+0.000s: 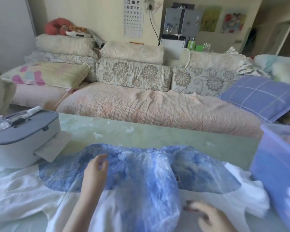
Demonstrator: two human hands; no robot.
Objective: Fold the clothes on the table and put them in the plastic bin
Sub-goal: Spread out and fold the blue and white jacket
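A blue and white patterned garment [141, 173] lies spread across the pale green table [141, 133], its white sleeves reaching out to both sides. My left hand [95, 173] hovers over the garment's left half with relaxed, slightly curved fingers, holding nothing. My right hand [206, 215], blurred, sits low at the garment's right side with fingers spread over the white cloth. A translucent blue plastic bin [278, 164] stands at the table's right edge.
A grey and white lidded case [22, 139] stands on the table at the left with paper under it. Beyond the table's far edge is a sofa [149, 104] with floral cushions and a blue checked pillow [261, 96].
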